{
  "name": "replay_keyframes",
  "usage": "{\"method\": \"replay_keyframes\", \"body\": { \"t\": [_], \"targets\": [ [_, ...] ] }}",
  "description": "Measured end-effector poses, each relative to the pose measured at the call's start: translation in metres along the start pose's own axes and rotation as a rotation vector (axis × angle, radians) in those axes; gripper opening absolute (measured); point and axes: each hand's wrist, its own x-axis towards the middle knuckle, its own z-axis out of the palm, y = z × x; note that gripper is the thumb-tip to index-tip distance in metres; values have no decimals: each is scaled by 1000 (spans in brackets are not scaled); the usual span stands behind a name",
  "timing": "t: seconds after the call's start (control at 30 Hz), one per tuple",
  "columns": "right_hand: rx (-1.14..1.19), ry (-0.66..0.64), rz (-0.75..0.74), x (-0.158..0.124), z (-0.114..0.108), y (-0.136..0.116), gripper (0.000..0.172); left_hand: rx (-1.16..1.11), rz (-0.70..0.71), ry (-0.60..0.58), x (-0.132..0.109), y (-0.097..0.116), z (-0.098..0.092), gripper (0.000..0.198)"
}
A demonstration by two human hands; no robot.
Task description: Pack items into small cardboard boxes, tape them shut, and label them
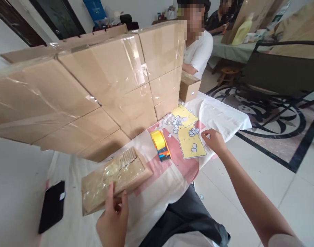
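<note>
My left hand (pixel 113 219) grips the near edge of a flat cardboard parcel (pixel 113 178) wrapped in clear tape, thumb and fingers pressed on it. My right hand (pixel 214 140) reaches out to the right edge of a yellow sticker sheet (pixel 191 144), fingers pinched on a small white sticker at its corner. A second yellow sheet (pixel 184 115) and loose white stickers (pixel 175 121) lie just beyond. A yellow tape dispenser (pixel 160 144) stands between the parcel and the sheets.
A wall of stacked, taped cardboard boxes (pixel 95 85) runs along the far side of the white-clothed table (pixel 224 116). A black phone (pixel 52 206) lies at the left. A person in a white shirt (pixel 198 51) sits beyond, beside a small box (pixel 189 87).
</note>
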Motion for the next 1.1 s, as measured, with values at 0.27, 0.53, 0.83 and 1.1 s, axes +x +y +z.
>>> {"method": "replay_keyframes", "body": {
  "t": [0.27,0.53,0.83,1.1],
  "targets": [
    [-62,-133,-152,65,26,-30,24,29,-234,-51,1,19,3,68],
    [-162,-206,-143,141,60,-71,38,39,-258,-114,0,22,7,68],
    [-61,-192,-96,172,72,-87,12,42,-214,-148,-6,22,10,66],
    [294,-90,-137,149,53,-90,11,71,1,57,-2,11,-10,39]
  ]
}}
